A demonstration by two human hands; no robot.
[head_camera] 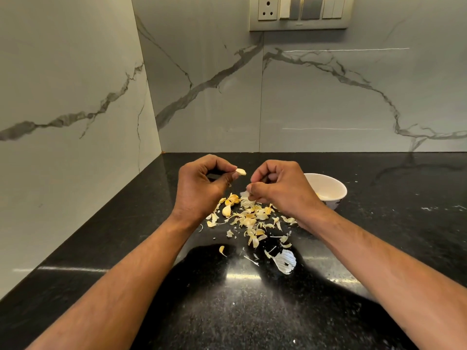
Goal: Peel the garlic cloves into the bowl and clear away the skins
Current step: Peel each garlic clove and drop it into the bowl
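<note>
My left hand (202, 188) pinches a pale garlic clove (240, 171) between thumb and fingertips, held above the counter. My right hand (280, 190) is curled just to its right, pinching a thin whitish piece of skin (246, 195). Below both hands lies a scattered pile of yellowish garlic skins (252, 218), with an unpeeled clove (226, 210) at its left. A white bowl (333, 188) stands behind my right hand, partly hidden by it, with something pale yellow inside.
The black speckled countertop (252, 311) meets marble walls at the left and back. A larger white papery skin (286, 261) lies nearer to me. A socket and switch panel (300, 12) is on the back wall.
</note>
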